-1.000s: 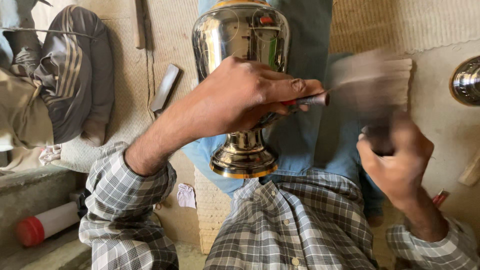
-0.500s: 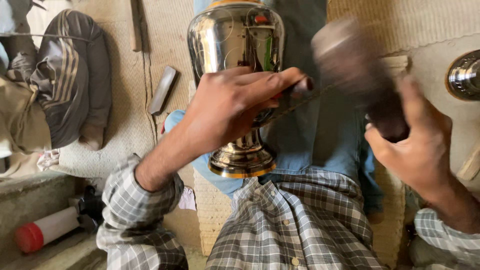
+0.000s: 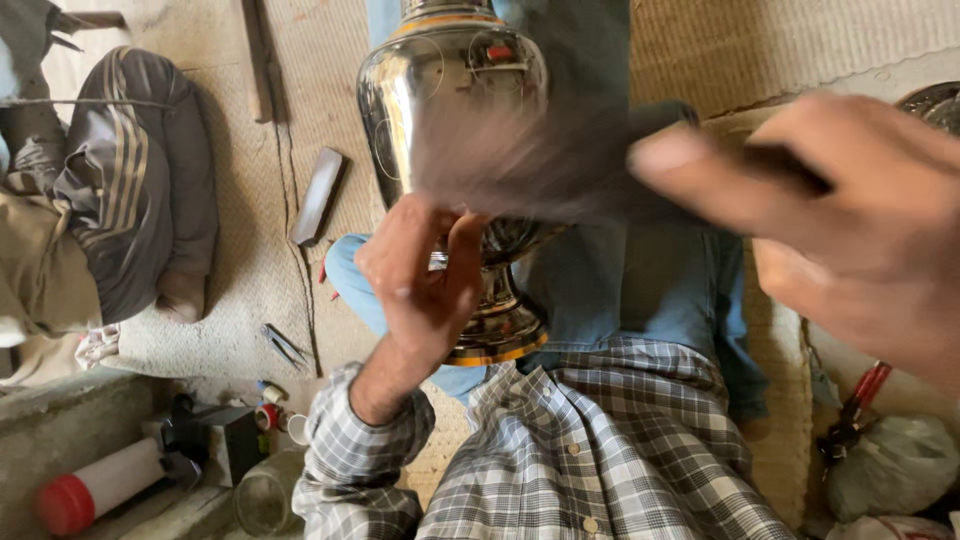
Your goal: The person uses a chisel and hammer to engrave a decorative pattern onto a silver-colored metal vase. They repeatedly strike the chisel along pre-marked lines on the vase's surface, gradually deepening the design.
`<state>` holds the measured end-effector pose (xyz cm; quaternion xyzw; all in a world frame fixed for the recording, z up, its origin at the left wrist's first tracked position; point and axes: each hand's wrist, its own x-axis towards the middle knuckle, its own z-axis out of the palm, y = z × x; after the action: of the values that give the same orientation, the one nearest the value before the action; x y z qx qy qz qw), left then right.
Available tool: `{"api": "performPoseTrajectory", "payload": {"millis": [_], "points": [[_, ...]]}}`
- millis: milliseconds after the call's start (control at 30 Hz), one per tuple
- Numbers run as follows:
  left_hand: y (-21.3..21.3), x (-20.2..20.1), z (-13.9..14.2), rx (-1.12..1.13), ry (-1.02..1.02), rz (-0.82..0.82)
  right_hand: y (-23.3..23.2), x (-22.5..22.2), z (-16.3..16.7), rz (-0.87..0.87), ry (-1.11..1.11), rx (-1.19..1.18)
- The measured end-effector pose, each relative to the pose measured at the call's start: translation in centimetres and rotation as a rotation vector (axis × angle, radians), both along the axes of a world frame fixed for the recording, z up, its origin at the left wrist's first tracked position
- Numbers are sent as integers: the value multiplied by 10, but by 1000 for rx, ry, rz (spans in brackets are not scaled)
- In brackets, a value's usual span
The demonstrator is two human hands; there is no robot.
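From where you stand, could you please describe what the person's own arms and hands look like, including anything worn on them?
Both hands are bare, with no gloves, rings or watch visible. The left hand comes out of a long checked shirt sleeve in grey and white, its cuff closed at the wrist. The right hand is close to the camera and blurred; its sleeve is out of view.

Shiny metal vase [image 3: 450, 110], upright (lap-held), blurred hammer [image 3: 540, 165]

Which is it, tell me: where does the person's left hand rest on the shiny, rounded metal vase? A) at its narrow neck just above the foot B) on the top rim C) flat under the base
A: the left hand grips the shiny metal vase where it narrows above the flared foot.
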<state>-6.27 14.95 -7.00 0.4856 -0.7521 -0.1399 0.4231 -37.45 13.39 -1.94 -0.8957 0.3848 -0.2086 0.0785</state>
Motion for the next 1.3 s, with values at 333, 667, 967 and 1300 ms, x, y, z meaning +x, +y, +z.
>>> {"api": "performPoseTrajectory", "payload": {"millis": [333,667,967,1300], "points": [[9,9,-45,-208,259,-84,-10,-11,23,128,-110,38],[20,18,-49,-112,265,-111,-19,6,49,229,151,-178],[17,24,-64,-127,280,-113,-21,16,66,211,265,-110],[15,27,-72,-212,213,-67,-24,6,53,165,335,-151]]}}
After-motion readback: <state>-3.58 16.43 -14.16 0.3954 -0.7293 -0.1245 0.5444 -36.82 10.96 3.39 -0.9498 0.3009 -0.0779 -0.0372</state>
